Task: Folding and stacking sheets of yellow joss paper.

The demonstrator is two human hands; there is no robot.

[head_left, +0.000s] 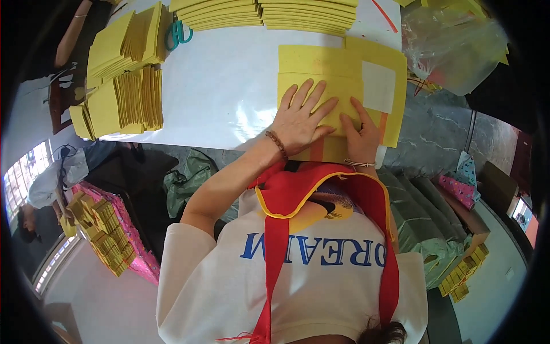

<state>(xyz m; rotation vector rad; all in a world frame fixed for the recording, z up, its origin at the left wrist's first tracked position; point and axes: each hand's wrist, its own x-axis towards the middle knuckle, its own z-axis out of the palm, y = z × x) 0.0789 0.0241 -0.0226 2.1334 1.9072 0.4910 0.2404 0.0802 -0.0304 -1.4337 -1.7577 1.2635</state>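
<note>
- Head view: a yellow sheet [321, 60] is being pressed upon the white table [212, 86], at its near edge, toward the right.
- By the left hand [301, 117], opened flat with the fingers spread, the sheet's middle is being covered, without any grip.
- By the right hand [362, 135], partly opened, with thumb and forefinger apart, the right portion is being touched; whether something is being pinched cannot be told.
- Just to the right, a white rectangle [378, 86] is being seen on yellow material.
- Farther away, yellow stacks [309, 17] are being supported by the table; at left, yellow piles [126, 97].
- Between these, teal-handled scissors [179, 35] are being seen.
</note>
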